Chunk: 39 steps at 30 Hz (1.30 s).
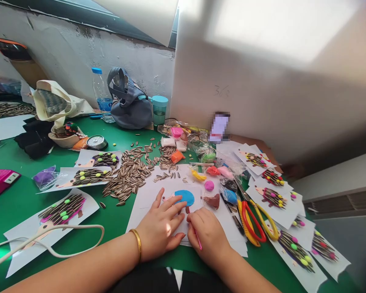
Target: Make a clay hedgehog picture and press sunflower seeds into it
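My left hand lies with fingers spread on a sheet of white paper, partly over a hedgehog figure. The figure has a flat blue clay body and a small brown foot touching the paper below it. My right hand is closed around a thin pink stick-like tool, its tip near the brown foot. The exact kind of tool is hidden by my fingers. Beside the paper lie a ball of magenta clay, a lump of brown clay and a packet of blue clay.
A heap of sunflower seeds lies at the left of the paper. Red-handled scissors and yellow-handled scissors lie to the right. Finished-looking hedgehog cards flank both sides. A white cable crosses the left card.
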Tool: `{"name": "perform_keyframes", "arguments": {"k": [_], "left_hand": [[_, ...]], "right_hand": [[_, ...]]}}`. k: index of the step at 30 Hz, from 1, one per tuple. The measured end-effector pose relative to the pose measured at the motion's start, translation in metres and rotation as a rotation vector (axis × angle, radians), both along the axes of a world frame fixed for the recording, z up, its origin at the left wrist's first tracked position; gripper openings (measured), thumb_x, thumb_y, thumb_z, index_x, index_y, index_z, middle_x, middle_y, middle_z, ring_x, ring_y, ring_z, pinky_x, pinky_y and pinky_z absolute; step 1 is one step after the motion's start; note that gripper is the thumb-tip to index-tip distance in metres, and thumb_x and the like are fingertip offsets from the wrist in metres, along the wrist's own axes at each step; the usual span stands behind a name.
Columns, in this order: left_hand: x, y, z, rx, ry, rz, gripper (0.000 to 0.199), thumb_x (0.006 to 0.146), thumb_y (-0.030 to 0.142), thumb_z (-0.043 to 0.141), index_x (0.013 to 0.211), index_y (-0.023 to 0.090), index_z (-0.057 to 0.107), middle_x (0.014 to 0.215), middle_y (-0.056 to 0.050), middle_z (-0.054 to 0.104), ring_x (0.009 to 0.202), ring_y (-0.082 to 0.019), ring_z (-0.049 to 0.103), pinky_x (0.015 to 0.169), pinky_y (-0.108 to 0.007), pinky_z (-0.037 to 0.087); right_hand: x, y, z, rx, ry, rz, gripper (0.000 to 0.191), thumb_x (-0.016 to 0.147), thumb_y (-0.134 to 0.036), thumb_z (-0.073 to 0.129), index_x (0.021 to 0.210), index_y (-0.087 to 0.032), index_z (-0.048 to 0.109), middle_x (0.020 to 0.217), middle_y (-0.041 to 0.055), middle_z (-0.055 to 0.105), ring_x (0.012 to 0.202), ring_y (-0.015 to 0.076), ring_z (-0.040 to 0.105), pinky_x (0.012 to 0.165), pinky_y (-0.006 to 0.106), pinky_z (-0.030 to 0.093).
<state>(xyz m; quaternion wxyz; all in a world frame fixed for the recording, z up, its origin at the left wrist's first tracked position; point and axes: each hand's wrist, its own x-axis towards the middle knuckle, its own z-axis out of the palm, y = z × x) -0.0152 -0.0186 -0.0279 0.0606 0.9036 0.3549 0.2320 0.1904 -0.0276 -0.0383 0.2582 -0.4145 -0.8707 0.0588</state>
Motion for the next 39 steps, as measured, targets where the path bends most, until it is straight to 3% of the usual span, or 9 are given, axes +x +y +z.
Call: {"name": "perform_keyframes", "arguments": {"k": [12,17,21,29,39], "left_hand": [[-0.001,-0.001,0.0,-0.021,-0.005,0.019,0.031,0.092,0.043,0.056,0.112,0.022,0.068,0.131,-0.008,0.064,0.135,-0.029,0.045,0.121,-0.058,-0.004],[-0.002,-0.002,0.001,-0.054,0.021,0.019,0.039,0.09,0.048,0.059,0.12,0.025,0.065,0.143,-0.009,0.054,0.139,-0.031,0.04,0.119,-0.062,-0.001],[-0.002,-0.003,0.003,-0.08,0.019,0.015,0.042,0.087,0.048,0.062,0.123,0.027,0.064,0.145,-0.01,0.052,0.139,-0.034,0.04,0.117,-0.067,0.007],[-0.012,-0.002,0.001,-0.094,-0.039,0.06,0.02,0.086,0.032,0.063,0.102,0.025,0.073,0.142,-0.012,0.053,0.137,-0.034,0.043,0.114,-0.062,0.029],[-0.014,-0.002,0.001,-0.105,-0.043,0.083,0.02,0.087,0.038,0.064,0.101,0.027,0.073,0.142,-0.011,0.053,0.136,-0.034,0.043,0.116,-0.064,0.018]], "right_hand": [[-0.004,-0.005,-0.001,0.018,-0.028,-0.019,0.015,0.086,-0.007,0.045,0.08,-0.018,0.054,0.07,0.0033,0.052,0.066,0.0187,0.044,0.061,0.031,0.032],[-0.001,-0.006,0.005,0.032,-0.044,-0.067,0.016,0.082,-0.006,0.044,0.082,-0.018,0.054,0.072,0.004,0.051,0.069,0.0203,0.043,0.064,0.033,0.032],[0.0,-0.006,0.003,0.023,-0.066,-0.029,0.016,0.079,-0.005,0.044,0.079,-0.019,0.053,0.07,0.0029,0.049,0.067,0.0195,0.041,0.063,0.032,0.03],[-0.003,-0.007,0.0,0.051,-0.092,0.007,0.019,0.075,-0.002,0.043,0.076,-0.02,0.051,0.067,0.0013,0.046,0.063,0.0182,0.038,0.06,0.031,0.026],[-0.004,-0.007,-0.008,0.089,-0.107,-0.074,0.02,0.074,-0.002,0.042,0.078,-0.019,0.052,0.066,0.0021,0.048,0.063,0.0195,0.039,0.06,0.032,0.028]]}}
